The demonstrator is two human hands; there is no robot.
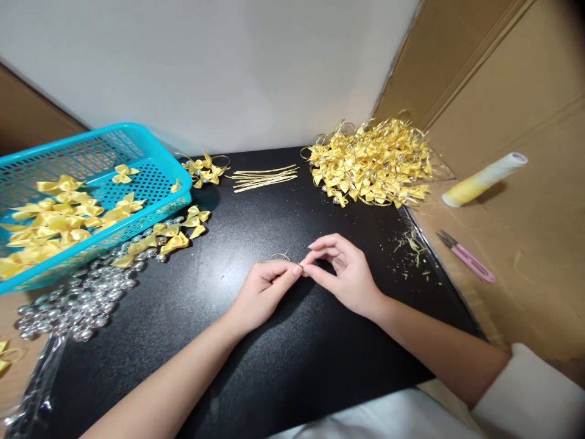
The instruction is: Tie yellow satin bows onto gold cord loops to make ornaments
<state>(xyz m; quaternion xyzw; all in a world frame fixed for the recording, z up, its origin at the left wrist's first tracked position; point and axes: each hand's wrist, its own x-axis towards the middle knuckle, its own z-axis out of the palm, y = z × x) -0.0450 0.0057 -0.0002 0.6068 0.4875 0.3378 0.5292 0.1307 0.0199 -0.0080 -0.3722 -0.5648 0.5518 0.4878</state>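
My left hand and my right hand meet at the middle of a black mat. Both pinch a thin gold cord that curls into a small loop just behind the left fingers. The fingertips touch at the pinch. A bundle of straight gold cords lies farther back on the mat. Loose yellow ribbon bows lie to the left of my hands.
A tilted turquoise basket of yellow bows stands at the left, with silver bells spilled below it. A heap of finished bows sits at the back right. Pink snips and a yellow-white roll lie on cardboard at the right.
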